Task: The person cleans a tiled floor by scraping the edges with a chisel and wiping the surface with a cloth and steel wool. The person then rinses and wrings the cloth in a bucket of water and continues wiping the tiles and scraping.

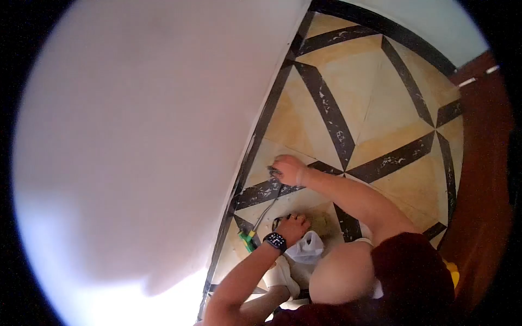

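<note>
My right hand [290,169] is closed near the floor beside the wall, its fingers round a small dark, shiny piece [274,172] too blurred to name. A thin grey rod [265,210] runs from just below that hand to a green and yellow handle [248,240] near the skirting. My left hand [294,230], wearing a black watch [275,240] on the wrist, is low over the floor with fingers curled down. Something dark shows at its fingertips, mostly hidden. A white plastic bag [307,247] lies right against the left hand.
A pale wall [141,136] rises on the left, with a dark skirting strip [256,138] along its foot. The floor has cream tiles [348,81] with dark marble-like bands. My bent knee [342,274] and a pale shoe [283,277] are close below. A red-brown surface [481,179] stands at right.
</note>
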A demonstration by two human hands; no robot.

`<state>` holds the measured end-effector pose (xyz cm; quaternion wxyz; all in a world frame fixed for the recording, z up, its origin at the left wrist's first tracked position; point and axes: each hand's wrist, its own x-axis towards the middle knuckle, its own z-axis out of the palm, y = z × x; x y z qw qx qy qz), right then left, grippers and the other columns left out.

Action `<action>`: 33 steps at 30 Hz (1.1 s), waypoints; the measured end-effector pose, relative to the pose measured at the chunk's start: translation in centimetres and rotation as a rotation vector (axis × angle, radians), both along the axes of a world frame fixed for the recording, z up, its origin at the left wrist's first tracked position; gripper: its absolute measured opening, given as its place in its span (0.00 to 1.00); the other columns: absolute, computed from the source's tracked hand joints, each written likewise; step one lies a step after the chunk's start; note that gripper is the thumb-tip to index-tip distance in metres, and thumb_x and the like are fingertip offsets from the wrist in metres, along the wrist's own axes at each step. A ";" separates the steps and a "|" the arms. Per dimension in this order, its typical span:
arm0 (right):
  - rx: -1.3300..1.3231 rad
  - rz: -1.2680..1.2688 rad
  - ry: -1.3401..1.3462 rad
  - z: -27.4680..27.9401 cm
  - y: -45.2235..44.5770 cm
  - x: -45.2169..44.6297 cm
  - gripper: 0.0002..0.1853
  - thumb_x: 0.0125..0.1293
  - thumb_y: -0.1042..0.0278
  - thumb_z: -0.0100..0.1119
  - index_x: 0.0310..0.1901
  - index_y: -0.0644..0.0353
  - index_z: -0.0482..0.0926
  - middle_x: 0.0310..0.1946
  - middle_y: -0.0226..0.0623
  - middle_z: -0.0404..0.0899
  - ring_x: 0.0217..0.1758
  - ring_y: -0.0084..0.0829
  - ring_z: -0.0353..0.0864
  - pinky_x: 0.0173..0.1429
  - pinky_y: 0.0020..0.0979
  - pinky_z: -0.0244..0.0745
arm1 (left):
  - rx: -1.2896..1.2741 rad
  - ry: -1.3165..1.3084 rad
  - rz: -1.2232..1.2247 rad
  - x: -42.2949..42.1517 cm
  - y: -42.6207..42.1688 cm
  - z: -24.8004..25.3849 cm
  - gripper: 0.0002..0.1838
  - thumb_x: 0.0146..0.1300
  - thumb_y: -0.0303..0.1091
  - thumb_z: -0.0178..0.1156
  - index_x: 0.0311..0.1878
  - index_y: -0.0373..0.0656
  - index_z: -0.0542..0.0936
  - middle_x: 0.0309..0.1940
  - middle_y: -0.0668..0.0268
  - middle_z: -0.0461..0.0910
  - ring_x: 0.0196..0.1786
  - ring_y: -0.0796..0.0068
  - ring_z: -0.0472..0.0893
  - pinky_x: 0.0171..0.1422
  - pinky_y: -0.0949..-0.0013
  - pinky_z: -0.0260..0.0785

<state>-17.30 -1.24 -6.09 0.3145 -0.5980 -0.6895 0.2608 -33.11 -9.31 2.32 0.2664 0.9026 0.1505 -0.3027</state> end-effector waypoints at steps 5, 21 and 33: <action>-0.223 -0.176 -0.069 1.8 -15.4 5.4 0.18 0.54 0.58 0.57 0.43 0.60 0.75 0.41 0.45 0.73 0.45 0.47 0.71 0.51 0.41 0.68 | -0.154 -0.279 -0.227 0.6 0.8 5.2 0.16 0.49 0.32 0.57 0.43 0.43 0.71 0.48 0.54 0.68 0.54 0.52 0.65 0.59 0.49 0.58; -0.348 -0.351 1.464 13.0 -16.0 7.9 0.19 0.64 0.59 0.52 0.53 0.60 0.70 0.46 0.29 0.75 0.48 0.22 0.73 0.53 0.25 0.67 | -0.851 -0.328 0.757 6.3 9.0 10.2 0.18 0.58 0.35 0.61 0.48 0.41 0.68 0.40 0.72 0.72 0.42 0.85 0.70 0.48 0.77 0.65; 0.069 -0.553 0.779 11.4 -15.0 5.8 0.29 0.58 0.71 0.59 0.60 0.62 0.59 0.54 0.32 0.65 0.53 0.24 0.66 0.56 0.25 0.64 | -1.359 -0.298 1.223 8.3 6.4 10.0 0.23 0.68 0.44 0.43 0.61 0.40 0.60 0.55 0.62 0.68 0.55 0.71 0.71 0.56 0.66 0.66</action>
